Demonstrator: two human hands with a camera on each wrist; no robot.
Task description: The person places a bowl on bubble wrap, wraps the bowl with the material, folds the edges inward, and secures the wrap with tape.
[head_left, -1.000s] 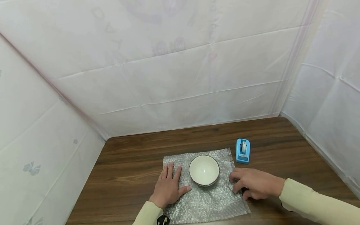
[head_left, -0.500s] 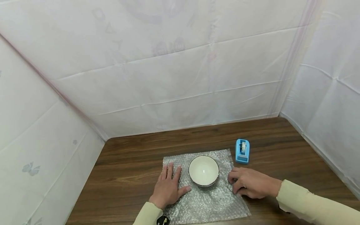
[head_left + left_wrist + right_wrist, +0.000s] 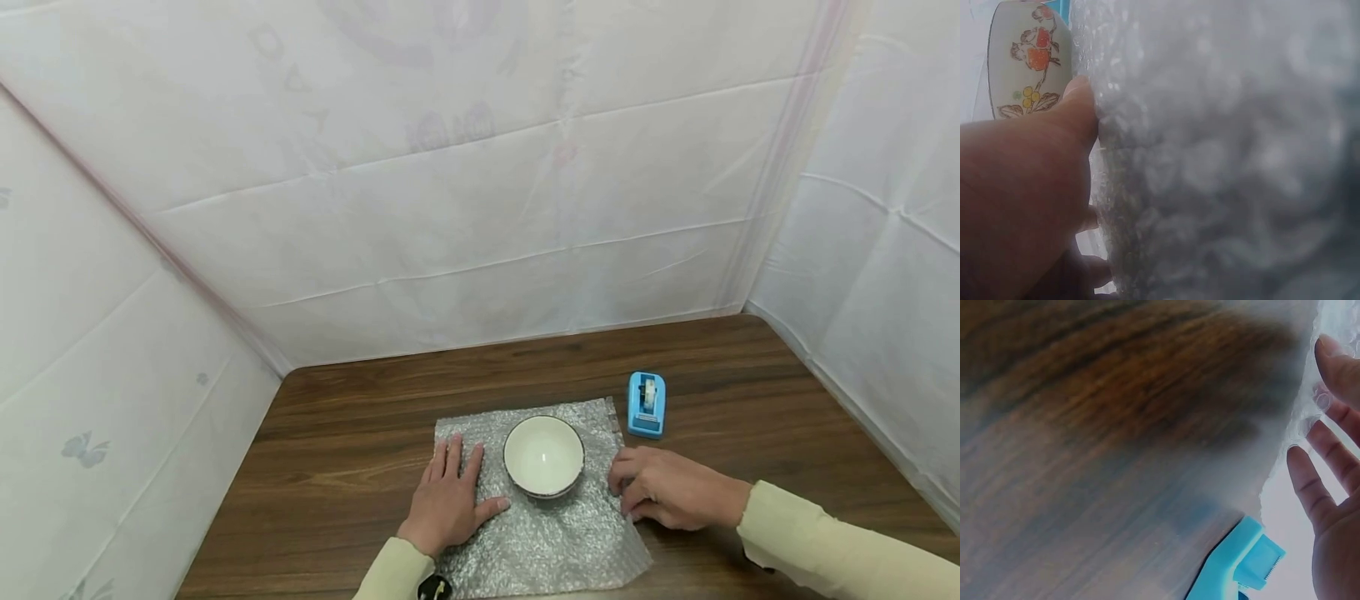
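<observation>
A sheet of bubble wrap (image 3: 547,550) lies flat on the table, with a white bowl (image 3: 543,456) standing upright on its upper middle. In the left wrist view the bowl's outside (image 3: 1029,59) shows painted birds, berries and leaves. My left hand (image 3: 446,508) rests on the wrap's left side, fingers spread and straight, apart from the bowl. At the right edge my right hand (image 3: 667,487) pinches the wrap. The right wrist view has the thumb and fingertips (image 3: 1304,469) meeting that edge, the fingers partly seen through the clear film (image 3: 1300,425).
A blue tape dispenser (image 3: 647,406) with a roll of tape stands beyond my right hand, beside the wrap's upper right corner. The brown wooden table (image 3: 337,475) is bordered at the back and sides by white sheeting (image 3: 480,250).
My right hand has shifted slightly left and closed on the wrap's right edge. The wrap's lower right corner has drawn inward to the left. The left hand and bowl stay put.
</observation>
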